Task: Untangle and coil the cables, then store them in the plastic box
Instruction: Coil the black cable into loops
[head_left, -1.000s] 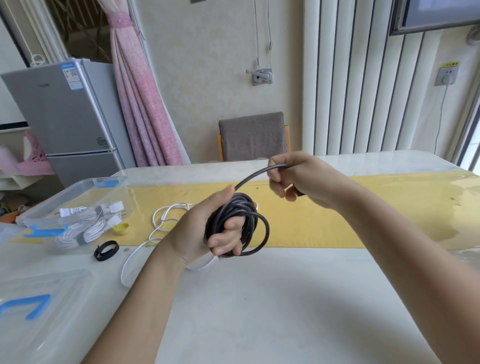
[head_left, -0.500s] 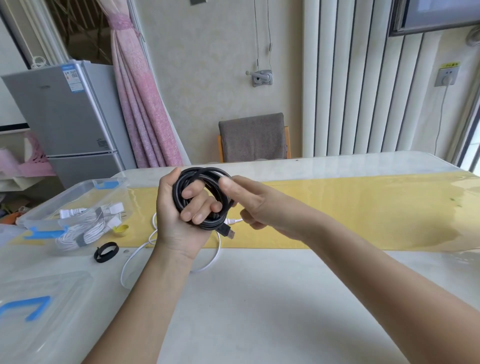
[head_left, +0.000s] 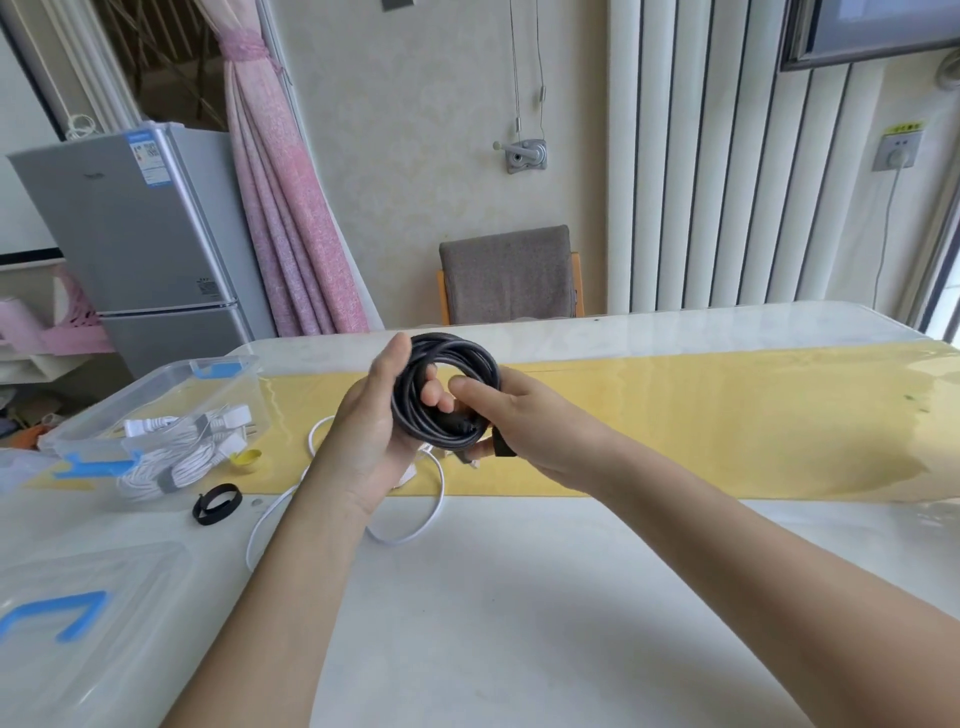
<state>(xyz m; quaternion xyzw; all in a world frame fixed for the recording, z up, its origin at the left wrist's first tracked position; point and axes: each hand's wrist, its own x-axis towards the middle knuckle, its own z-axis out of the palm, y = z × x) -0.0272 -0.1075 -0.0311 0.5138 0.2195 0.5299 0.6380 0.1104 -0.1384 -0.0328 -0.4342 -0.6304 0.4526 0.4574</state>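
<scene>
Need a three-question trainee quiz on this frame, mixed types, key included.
1. True or false: the black cable coil lies inside the plastic box.
2. On the table, beside the box, lies: A) a black strap loop B) scissors C) a tape roll.
3. Fill in: the loose cable on the table below the hands is ___ in colour.
Key: 1 false; 2 A; 3 white.

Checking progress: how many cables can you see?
3: black coil in the left hand, loose white cable on the table, white bundle in the plastic box; more may hide there.
</scene>
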